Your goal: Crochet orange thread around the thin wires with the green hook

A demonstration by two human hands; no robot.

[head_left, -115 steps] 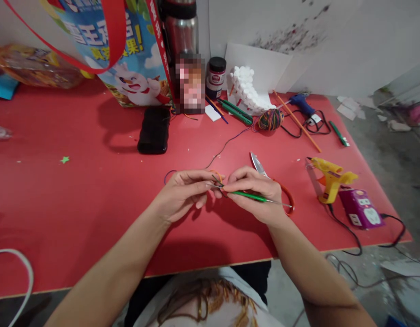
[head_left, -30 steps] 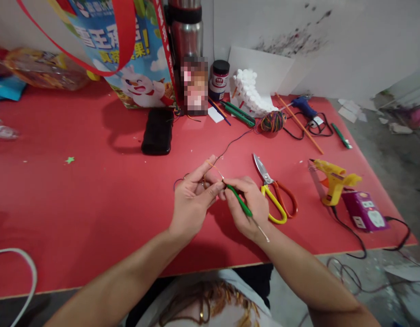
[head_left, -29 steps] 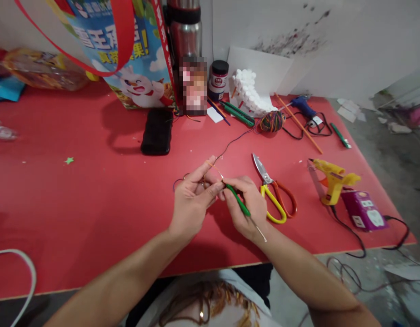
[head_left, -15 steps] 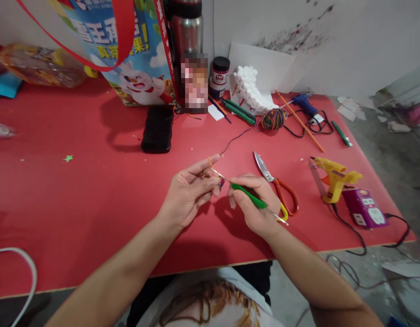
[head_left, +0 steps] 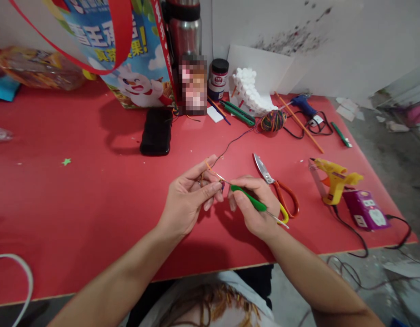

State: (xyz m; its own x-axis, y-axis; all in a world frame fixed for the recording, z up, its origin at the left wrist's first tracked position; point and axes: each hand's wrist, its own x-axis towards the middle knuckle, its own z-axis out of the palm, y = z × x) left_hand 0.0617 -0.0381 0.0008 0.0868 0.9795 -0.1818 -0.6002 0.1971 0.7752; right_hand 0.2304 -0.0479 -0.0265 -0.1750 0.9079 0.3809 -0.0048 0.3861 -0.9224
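Note:
My right hand [head_left: 256, 204] is closed around the green handle of a crochet hook [head_left: 249, 198]. Its thin metal shaft points left toward my left hand [head_left: 191, 195], which pinches a small piece of dark multicoloured yarn work [head_left: 222, 185] between thumb and fingers. Orange yarn [head_left: 207, 166] loops near the raised left index finger and touches the hook's shaft. From that finger a dark strand runs up and right to a multicoloured yarn ball [head_left: 273, 121]. Orange-handled scissors [head_left: 281, 195] lie partly behind my right hand, blades open.
Yellow glue gun [head_left: 334, 179] and purple power socket [head_left: 365, 209] stand right, with cables. Black phone [head_left: 157, 131], printed bag [head_left: 128, 54], steel bottle [head_left: 186, 32], dark jar [head_left: 218, 78], green cutter [head_left: 239, 113] and white model [head_left: 251, 91] line the back of the red table [head_left: 94, 204].
The hook's tip and the orange yarn have shifted slightly within my left hand's grasp. Both hands stay almost in place, and the view has moved a little.

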